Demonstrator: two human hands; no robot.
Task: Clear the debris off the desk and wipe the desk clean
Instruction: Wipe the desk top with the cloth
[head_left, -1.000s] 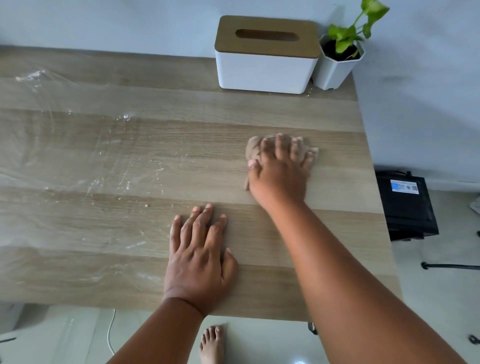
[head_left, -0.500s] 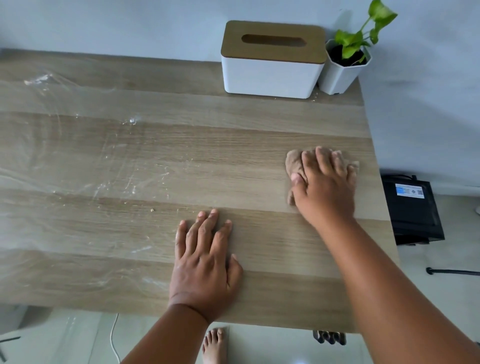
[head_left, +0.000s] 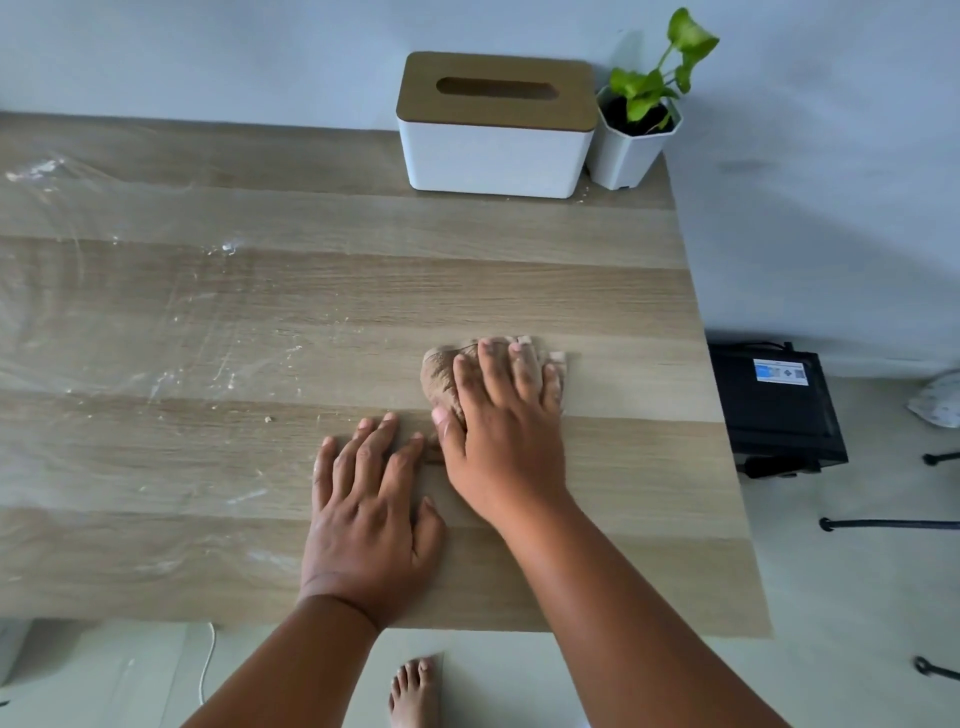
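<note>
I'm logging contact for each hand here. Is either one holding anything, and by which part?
The right hand presses flat on top of the crumpled brown cloth, fingers spread over it. The left hand rests flat on the desk, holding nothing.

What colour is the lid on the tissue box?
Light brown, like wood, on the white tissue box. The head view shows it.

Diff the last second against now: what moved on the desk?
The right hand slid the brown cloth right toward the desk edge, then back left beside the left hand. Left hand stayed flat; tissue box, plant pot and crumbs unchanged.
</note>
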